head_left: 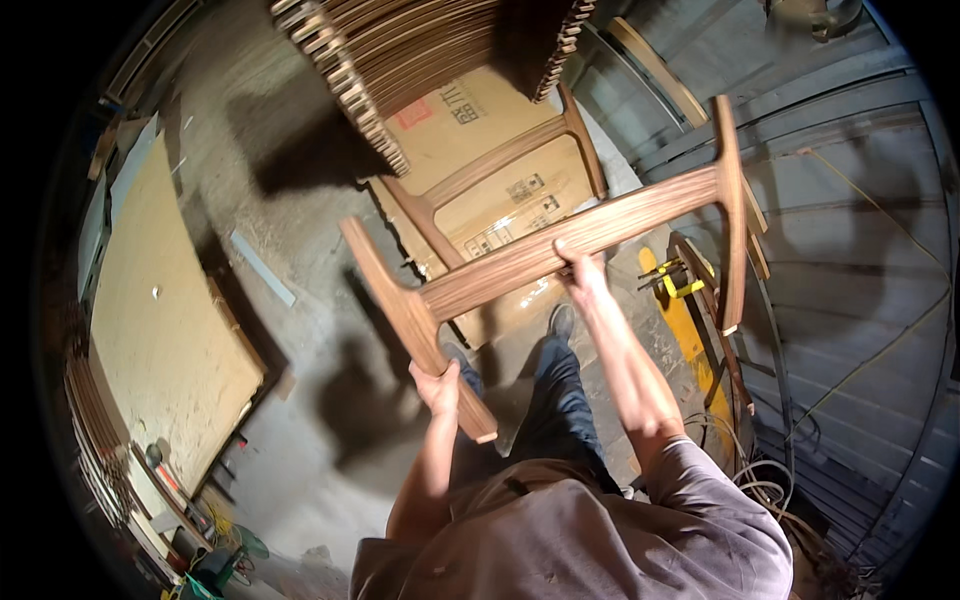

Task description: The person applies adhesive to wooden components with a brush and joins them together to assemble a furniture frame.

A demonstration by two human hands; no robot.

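Between my hands I carry an H-shaped wooden chair frame (pixel 620 222), two curved legs joined by a broad grained rail. My left hand (pixel 437 387) is wrapped around the lower part of its left leg. Near the middle of the rail, my right hand (pixel 580 272) grips the near edge, thumb on top. Beyond it, a similar wooden frame (pixel 500 158) lies on a flattened cardboard sheet (pixel 480 105). A tall stack of like wooden frames (pixel 420 45) rises at the far end of that cardboard.
To the left stands a table with a pale board top (pixel 165 330). A metal strip (pixel 262 268) lies on the floor. On the right are a yellow clamp-like tool (pixel 682 282), loose hoses (pixel 770 485) and a corrugated metal wall (pixel 860 250).
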